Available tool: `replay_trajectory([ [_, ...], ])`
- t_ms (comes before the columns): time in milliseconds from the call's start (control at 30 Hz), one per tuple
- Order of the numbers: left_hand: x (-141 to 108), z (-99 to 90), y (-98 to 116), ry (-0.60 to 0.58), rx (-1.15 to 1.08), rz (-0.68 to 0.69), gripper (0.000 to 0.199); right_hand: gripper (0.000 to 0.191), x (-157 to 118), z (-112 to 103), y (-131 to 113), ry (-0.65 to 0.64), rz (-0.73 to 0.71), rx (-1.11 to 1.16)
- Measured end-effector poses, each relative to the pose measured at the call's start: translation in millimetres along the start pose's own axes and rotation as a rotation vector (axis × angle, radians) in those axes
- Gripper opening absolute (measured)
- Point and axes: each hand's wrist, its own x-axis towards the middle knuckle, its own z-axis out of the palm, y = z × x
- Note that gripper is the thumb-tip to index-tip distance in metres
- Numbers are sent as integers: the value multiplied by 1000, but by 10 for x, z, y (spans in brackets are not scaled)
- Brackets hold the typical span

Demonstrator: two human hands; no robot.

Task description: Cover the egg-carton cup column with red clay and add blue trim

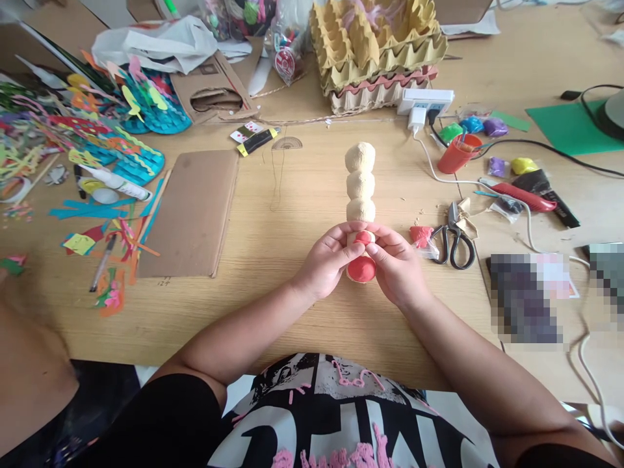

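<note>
A cream-coloured, rough-surfaced row of rounded lumps (361, 185) points away from me above the table, its near end covered with smooth red clay (361, 268). My left hand (322, 260) is closed round the left side of this row near its lower part. From the other side my right hand (398, 263) closes on it too. Both thumbs press at a smaller patch of red clay between the fingertips. Part of the row is hidden behind the fingers. To the right of my right hand lie a red clay packet (422, 236) and black-handled scissors (454, 240).
A brown cardboard sheet (188, 214) and colourful paper scraps lie left. Egg trays (375, 58) are stacked at the back, beside a white power strip (426, 101). A red cup (458, 154) and cables are on the right. Another person's arm (29, 370) is at lower left.
</note>
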Motion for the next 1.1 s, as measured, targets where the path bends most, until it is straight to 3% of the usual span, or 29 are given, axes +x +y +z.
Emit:
replay_trajectory([
  [233, -29, 46, -19, 37, 39, 83, 46, 57, -15, -16, 30, -1, -34, -128],
  [733, -58, 44, -65, 19, 95, 161, 41, 56, -35, -1, 33, 24, -76, -143],
  [967, -48, 49, -36, 12, 2, 38, 49, 48, -13, -16, 33, 77, -77, -175],
  [1100, -48, 54, -39, 25, 29, 54, 47, 48, -7, -19, 48, 86, -77, -181],
])
